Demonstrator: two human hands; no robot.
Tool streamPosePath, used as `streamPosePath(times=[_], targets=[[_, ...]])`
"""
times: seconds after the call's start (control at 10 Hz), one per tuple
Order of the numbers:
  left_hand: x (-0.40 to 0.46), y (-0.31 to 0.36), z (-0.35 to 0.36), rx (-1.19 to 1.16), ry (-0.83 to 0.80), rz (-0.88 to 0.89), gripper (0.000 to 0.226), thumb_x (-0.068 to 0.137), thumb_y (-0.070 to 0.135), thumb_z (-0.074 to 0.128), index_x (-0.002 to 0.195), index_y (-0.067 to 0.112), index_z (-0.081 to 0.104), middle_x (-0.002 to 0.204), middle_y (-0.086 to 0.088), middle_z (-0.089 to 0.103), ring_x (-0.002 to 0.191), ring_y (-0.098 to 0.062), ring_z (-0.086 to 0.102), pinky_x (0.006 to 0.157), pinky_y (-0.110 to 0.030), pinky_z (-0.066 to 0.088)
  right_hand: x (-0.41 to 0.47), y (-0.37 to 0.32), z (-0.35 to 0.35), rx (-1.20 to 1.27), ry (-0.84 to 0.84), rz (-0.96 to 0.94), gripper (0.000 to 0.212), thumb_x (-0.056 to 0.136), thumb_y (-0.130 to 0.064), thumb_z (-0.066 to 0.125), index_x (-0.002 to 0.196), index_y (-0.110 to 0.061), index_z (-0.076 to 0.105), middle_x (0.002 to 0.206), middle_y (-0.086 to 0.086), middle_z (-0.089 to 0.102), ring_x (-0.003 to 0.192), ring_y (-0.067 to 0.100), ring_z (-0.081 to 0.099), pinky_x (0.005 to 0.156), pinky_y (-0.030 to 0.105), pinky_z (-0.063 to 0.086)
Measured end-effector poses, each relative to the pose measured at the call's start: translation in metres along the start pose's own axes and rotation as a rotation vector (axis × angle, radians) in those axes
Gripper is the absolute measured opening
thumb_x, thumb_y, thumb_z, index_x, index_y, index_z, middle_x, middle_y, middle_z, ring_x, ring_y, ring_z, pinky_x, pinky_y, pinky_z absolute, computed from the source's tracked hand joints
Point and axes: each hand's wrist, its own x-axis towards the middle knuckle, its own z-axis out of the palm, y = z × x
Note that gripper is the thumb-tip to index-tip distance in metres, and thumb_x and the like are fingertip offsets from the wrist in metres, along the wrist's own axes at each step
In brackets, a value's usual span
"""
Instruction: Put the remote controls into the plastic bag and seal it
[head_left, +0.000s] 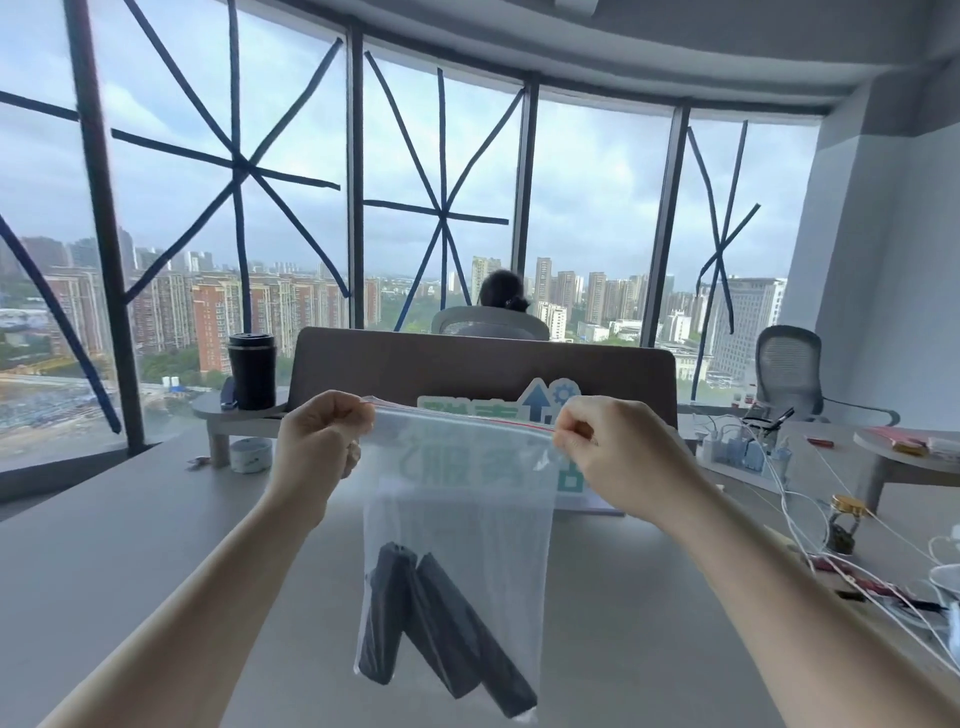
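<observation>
A person held a clear plastic bag (457, 499) up in the middle of the frame, above a pale grey bench (130, 525). The left hand (317, 457) pinched the bag's top left corner, its fingers (358, 421) clamped together on the zip strip. The right hand (608, 457) pinched the top right corner the same way, fingers pressed shut on the strip near its thin red line. The top edge was stretched taut between the two hands. Three dark remote controls (441, 623) sat inside the bag, sunk to the bottom in the lower centre of the frame, leaning against one another at angles. Whether the zip was closed along its whole length could not be told. In the background stood a black cup (252, 371) at middle left, white cables (810, 499) at right, and tall taped windows above. The loading looked finished and the sealing seemed under way. The likely trouble from here: if the fingers skipped a stretch of the strip, a gap could stay open, and the weight of the remotes hanging below could pull the seal apart or drag a corner out of the grip.
</observation>
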Motion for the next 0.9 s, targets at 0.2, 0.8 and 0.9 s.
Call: streamPosePath(times=[0.2,0.8,0.9], targets=[[0.057,-0.046,-0.047,0.085,0.072,-0.154,0.019,0.087,0.005,0.056,0.073,0.017,0.061,0.085,-0.004,0.067,0.055,-0.023,0.07,0.051,-0.03,0.055,0.078,-0.032,0.096,0.281,-0.062,0.138,0.02,0.092,-0.024,0.059,0.074,-0.019,0.067,0.06,-0.002,0.072,0.066,0.018,0.067,0.073,0.042,0.059],[0.084,-0.172,-0.185,0.127,0.366,-0.332,0.019,0.088,0.014,0.054,0.086,0.001,0.067,0.07,-0.016,0.057,0.064,-0.022,0.055,0.074,-0.034,0.052,0.06,-0.099,0.285,0.494,-0.55,0.083,0.012,0.085,-0.023,0.067,0.078,-0.016,0.073,0.078,0.0,0.077,0.047,0.017,0.06,0.066,0.038,0.06],[0.047,-0.179,-0.191,0.296,0.381,-0.347,0.015,0.084,0.012,0.056,0.077,0.006,0.068,0.066,-0.014,0.058,0.067,-0.027,0.054,0.073,-0.037,0.044,0.034,-0.09,0.269,0.524,-0.672,0.099,0.017,0.087,-0.026,0.067,0.098,-0.016,0.075,0.086,-0.004,0.076,0.049,0.019,0.061,0.058,0.024,0.051]])
